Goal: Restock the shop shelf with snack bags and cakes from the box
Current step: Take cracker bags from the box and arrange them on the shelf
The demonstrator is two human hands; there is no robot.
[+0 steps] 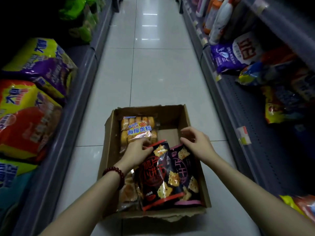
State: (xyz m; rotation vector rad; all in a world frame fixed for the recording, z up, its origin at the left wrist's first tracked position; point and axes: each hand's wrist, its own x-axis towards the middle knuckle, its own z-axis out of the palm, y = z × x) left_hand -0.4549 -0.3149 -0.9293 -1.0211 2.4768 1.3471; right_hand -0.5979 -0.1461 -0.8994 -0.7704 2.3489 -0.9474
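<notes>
Box (110, 150) on white tiled aisle floor (153, 74) (shelves (247, 116) flanking); dim.

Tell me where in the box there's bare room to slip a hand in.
Bare cardboard floor shows in the far right corner of the box, between the sponge cake pack and the right wall, just beyond the right hand. The near half is crowded: two overlapping cracker bags, with clear-wrapped snacks along the left wall.
</notes>
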